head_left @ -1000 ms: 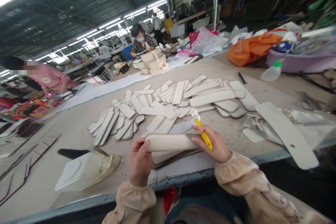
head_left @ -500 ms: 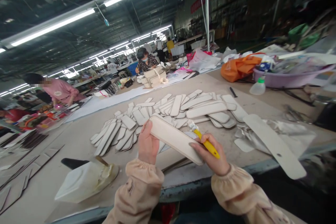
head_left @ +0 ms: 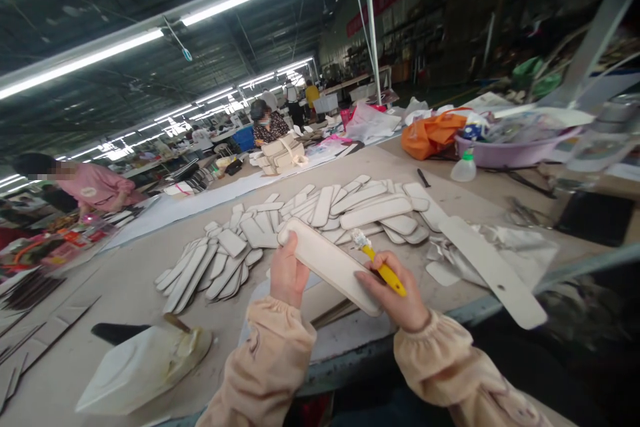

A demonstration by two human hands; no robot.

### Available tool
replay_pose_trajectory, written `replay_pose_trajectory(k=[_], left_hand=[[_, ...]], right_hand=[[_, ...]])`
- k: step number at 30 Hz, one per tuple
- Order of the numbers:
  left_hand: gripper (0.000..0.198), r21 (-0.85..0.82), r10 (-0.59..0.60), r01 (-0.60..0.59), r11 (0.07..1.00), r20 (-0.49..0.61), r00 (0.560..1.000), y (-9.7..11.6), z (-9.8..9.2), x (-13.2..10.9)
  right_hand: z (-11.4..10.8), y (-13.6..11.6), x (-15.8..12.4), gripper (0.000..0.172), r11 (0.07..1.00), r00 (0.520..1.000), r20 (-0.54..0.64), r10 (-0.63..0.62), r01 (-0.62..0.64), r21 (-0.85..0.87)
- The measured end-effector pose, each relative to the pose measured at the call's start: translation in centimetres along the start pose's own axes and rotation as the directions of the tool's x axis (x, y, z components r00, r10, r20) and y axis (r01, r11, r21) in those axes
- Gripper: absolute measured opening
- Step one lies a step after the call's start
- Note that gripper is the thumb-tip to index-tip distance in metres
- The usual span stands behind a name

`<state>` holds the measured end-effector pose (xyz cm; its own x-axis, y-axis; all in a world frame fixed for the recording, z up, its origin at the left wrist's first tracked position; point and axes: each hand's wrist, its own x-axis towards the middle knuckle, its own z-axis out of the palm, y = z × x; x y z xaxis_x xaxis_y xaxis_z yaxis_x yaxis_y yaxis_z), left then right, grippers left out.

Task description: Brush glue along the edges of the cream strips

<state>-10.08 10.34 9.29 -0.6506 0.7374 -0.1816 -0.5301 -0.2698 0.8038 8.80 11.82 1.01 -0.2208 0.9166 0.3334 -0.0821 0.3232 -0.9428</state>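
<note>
A long, off-white flat piece with rounded ends (head_left: 327, 263) is held slantwise over the table's front, between my two hands. My left hand (head_left: 289, 275) is closed on its upper left end, thumb lying on the face. At the lower right end, my right hand (head_left: 406, 300) pinches the same piece and also grips a yellow-handled brush (head_left: 390, 278). The brush's white-coated bristles point up and left, apart from the piece. Just beyond my hands spreads a heap of similar off-white pieces (head_left: 367, 212).
A cut-open white plastic jug (head_left: 125, 370) lies at the front left, with a stick and a dark handle at it. To the right are a long strip with a hole (head_left: 493, 273), a green-capped bottle (head_left: 464, 168) and a lilac basin (head_left: 515, 155). Co-workers are at farther tables.
The view has turned slightly right, so the surroundings sit farther left. Both hands keep their hold on the piece and the brush; my left thumb now lies over the piece's face.
</note>
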Motion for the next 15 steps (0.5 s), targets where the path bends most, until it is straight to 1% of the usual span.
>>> replay_pose_trajectory(k=[4, 7, 12, 15], left_hand=[[0.014, 0.014, -0.047, 0.046, 0.999, 0.006, 0.999, -0.6, 0.6, 0.7], [0.014, 0.018, -0.067, 0.067, 0.998, 0.002, 0.998, -0.9, 1.1, 1.6], [0.016, 0.025, -0.071, 0.07, 0.997, 0.012, 0.997, -0.6, 2.0, 3.5], [0.017, 0.025, -0.065, 0.065, 0.998, 0.022, 0.998, -1.1, 2.4, 4.0]], right_hand=[[-0.4, 0.0, 0.3, 0.028, 1.0, 0.999, -0.028, -0.027, 0.027, -0.008], [-1.1, -0.3, 0.6, 0.029, 0.998, 0.997, -0.058, -0.043, 0.04, -0.052], [-2.2, 0.0, 1.3, 0.03, 0.995, 0.996, -0.085, -0.038, 0.029, -0.1], [-2.5, 0.4, 1.7, 0.029, 0.99, 0.994, -0.103, -0.022, 0.008, -0.14]])
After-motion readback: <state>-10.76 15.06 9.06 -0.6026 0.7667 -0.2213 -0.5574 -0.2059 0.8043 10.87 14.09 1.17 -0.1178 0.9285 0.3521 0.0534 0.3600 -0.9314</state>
